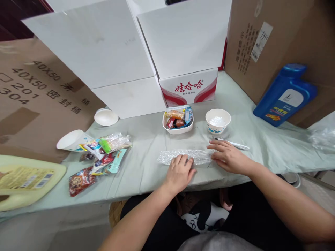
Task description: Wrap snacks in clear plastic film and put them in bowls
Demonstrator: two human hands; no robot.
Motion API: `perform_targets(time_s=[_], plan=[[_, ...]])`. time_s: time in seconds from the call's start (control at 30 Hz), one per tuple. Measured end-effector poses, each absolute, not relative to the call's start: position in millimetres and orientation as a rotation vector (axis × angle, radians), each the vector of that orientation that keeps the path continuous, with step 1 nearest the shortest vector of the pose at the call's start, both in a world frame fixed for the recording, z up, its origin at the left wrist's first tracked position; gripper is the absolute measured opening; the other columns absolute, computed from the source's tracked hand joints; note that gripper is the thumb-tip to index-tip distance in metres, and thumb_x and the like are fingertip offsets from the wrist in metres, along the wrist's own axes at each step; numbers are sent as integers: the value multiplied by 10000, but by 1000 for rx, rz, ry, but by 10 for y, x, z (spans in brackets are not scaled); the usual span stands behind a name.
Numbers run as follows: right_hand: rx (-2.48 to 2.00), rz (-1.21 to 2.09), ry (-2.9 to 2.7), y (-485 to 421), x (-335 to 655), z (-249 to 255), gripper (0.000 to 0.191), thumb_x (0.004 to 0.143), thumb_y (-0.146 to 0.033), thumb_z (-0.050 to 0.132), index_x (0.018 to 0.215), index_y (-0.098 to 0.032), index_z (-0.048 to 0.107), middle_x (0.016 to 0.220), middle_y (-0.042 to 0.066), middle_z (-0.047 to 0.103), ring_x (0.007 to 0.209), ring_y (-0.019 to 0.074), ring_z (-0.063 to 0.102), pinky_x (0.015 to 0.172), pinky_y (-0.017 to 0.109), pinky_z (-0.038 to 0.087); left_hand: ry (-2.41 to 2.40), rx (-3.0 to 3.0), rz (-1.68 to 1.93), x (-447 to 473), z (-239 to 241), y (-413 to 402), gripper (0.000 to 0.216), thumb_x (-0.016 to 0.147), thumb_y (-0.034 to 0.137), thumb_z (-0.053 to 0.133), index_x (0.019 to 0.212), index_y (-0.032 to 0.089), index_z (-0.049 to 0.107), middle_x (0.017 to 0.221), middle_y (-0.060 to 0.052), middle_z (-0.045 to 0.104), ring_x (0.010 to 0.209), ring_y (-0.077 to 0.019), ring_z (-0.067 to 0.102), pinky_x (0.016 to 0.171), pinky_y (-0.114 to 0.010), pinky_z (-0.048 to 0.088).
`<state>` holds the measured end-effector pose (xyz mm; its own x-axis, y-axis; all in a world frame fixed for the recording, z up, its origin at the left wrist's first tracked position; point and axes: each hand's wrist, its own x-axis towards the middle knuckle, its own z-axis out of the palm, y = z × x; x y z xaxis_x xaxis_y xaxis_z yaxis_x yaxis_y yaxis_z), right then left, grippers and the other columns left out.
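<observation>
A long strip of clear bubble wrap (167, 157) lies flat along the front of the table. My left hand (180, 172) rests palm down on its middle, fingers stretched out over the plastic. At the strip's right end, my right hand (231, 157) lies with fingers spread, the fingertips touching the wrap. Just beyond my right hand is a white pen (239, 145), partly hidden behind the fingers. Behind the pen stands a paper bowl (218, 127) with blue print and crumpled clear plastic inside. A white tub (178, 131) of small packaged snacks stands farther left.
Wrapped snacks (104, 157) are heaped on the left, beside a tipped paper cup (72, 140) and a small white bowl (106, 118). A yellow jug (28, 181) lies at the left edge. White boxes (187, 89) line the back; a blue bottle (285, 96) leans against a carton (274, 45) on the right.
</observation>
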<state>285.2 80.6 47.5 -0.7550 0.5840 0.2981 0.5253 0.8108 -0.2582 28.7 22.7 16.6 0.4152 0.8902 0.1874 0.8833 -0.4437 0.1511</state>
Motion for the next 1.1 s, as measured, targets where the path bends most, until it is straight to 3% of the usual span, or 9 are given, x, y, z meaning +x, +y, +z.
perform_targets(time_s=[0.13,0.2,0.33,0.43,0.57,0.7,0.87,0.93,1.1], plan=[[-741,635,-2595,716,2908,666,168,881,-218,514,920,-205,678,957,73,701,945,208,637,859,376,488,1324,2671,341,307,159,257,439,886,366,569,1289,194,540,1336,-124,546,1286,-302,448,1080,-500,353],[-719,827,-2565,683,2905,727,160,902,-243,520,948,-195,666,847,43,697,780,159,640,746,300,492,1108,2691,308,272,173,307,411,909,329,534,1300,199,528,1399,-94,517,1354,-263,398,1146,-477,276],[-646,1022,-2434,766,2780,806,194,907,-340,573,1004,-188,643,914,36,699,808,134,640,730,250,480,775,2681,281,237,205,384,350,942,217,433,1273,242,543,1367,-30,567,1394,-188,362,1199,-448,168],[-679,1150,-2475,1010,2607,849,217,899,-311,570,1068,-186,624,940,30,691,821,134,633,743,253,483,745,2608,315,251,189,404,333,919,181,432,1220,233,566,1305,-43,615,1350,-176,431,1186,-408,231],[-733,1400,-2636,1415,2347,827,255,877,-171,501,1107,-164,611,890,17,671,733,112,601,671,230,469,844,2411,444,245,129,414,495,903,159,436,1392,189,362,1190,-67,681,1243,-183,541,1145,-415,314],[-1074,1131,-2655,1633,2108,708,248,811,-202,629,1051,-143,648,792,1,643,684,115,561,625,219,413,845,2293,478,215,98,417,689,916,165,411,1512,177,65,1241,-84,657,1341,-225,438,1101,-463,342],[-1161,880,-2603,1719,2000,521,237,740,-236,749,952,-155,683,784,-3,658,692,119,580,632,205,399,886,2178,536,200,91,418,793,904,201,478,1521,186,-20,1212,-98,672,1319,-252,459,1080,-491,351],[-1204,776,-2556,1752,2027,467,242,731,-221,762,948,-157,677,818,11,672,729,136,602,658,215,414,903,2166,549,199,89,431,794,894,219,508,1524,192,25,1180,-99,686,1295,-253,482,1070,-488,370],[-1227,509,-2443,1594,2163,508,167,886,-148,543,1020,-145,642,1027,107,659,927,205,600,812,310,437,870,2305,511,198,101,480,443,891,228,513,1334,223,500,1285,-103,613,1244,-254,522,1085,-468,374]])
